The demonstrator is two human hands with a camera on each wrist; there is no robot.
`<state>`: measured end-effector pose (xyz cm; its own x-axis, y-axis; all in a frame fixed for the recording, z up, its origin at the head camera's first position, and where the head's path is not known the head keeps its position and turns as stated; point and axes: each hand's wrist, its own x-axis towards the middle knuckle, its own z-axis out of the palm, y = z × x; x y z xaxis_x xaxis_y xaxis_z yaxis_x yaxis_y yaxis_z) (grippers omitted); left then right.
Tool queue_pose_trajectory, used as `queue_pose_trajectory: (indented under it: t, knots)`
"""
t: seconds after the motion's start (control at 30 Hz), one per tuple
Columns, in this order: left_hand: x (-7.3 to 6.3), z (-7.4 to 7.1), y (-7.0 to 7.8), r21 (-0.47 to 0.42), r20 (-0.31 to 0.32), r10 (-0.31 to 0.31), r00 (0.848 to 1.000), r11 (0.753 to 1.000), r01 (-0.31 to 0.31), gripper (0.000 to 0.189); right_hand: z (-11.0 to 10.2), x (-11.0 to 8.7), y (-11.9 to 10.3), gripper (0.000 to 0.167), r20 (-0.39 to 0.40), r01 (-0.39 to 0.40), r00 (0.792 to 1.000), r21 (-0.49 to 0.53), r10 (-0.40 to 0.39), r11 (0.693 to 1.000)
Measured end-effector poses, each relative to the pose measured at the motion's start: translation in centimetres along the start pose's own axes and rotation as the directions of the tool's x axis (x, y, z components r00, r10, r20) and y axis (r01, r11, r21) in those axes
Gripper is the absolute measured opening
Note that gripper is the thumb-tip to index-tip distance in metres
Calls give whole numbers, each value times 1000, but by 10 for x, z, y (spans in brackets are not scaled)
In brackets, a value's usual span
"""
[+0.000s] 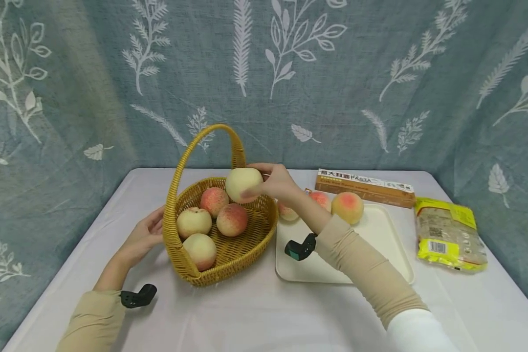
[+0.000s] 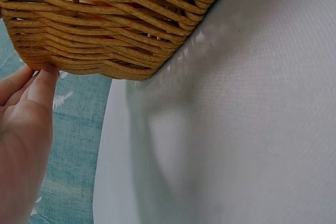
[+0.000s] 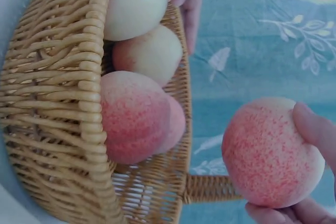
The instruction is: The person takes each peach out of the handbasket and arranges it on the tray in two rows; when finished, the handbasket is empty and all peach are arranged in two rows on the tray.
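A yellow-brown wicker basket (image 1: 237, 252) with a tall handle stands on the left of the table, with several peaches (image 1: 231, 220) inside. My right hand (image 1: 275, 183) grips another peach (image 3: 270, 153) above the basket's back right rim, thumb on one side and fingers on the other. At the basket's left side, my left hand (image 1: 143, 239) pinches the rim by the foot of the handle; in the left wrist view the thumb and fingers (image 2: 44, 85) meet at the wicker edge.
Right of the basket lies a cream tray (image 1: 378, 244) with peaches (image 1: 347, 208) along its far edge, partly behind my right forearm. Behind it is a brown pasta box (image 1: 365, 188). A yellow-and-clear food packet (image 1: 450, 234) lies far right. A patterned curtain (image 1: 264, 83) hangs behind.
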<state>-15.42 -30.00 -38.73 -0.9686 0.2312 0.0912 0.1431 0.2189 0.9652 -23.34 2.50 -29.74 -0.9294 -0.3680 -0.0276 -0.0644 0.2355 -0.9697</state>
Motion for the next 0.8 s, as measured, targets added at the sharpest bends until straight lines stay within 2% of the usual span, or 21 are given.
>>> queue_pose_trajectory:
  t: [0.23, 0.33, 0.47, 0.6, 0.8]
  knots:
    - [3, 0, -3, 59, -16, -14, 1000, 998, 14, 83, -23, -15, 11, 70, -99, -61, 993, 52, 66, 997]
    - [3, 1, -5, 47, -16, -17, 1000, 999, 17, 84, -31, -21, 15, 73, -125, -97, 987, 62, 104, 993]
    - [3, 1, -6, 11, -11, 10, 1000, 1000, -10, 83, -38, -30, 22, 74, -152, -130, 979, 66, 138, 989]
    - [3, 2, -7, 0, -11, 32, 999, 1000, -32, 82, -46, -36, 28, 71, -179, -130, 974, 62, 140, 990]
    - [5, 2, -7, 4, -19, 19, 1000, 1000, -19, 82, -59, -47, 38, 67, -181, -120, 974, 96, 136, 988]
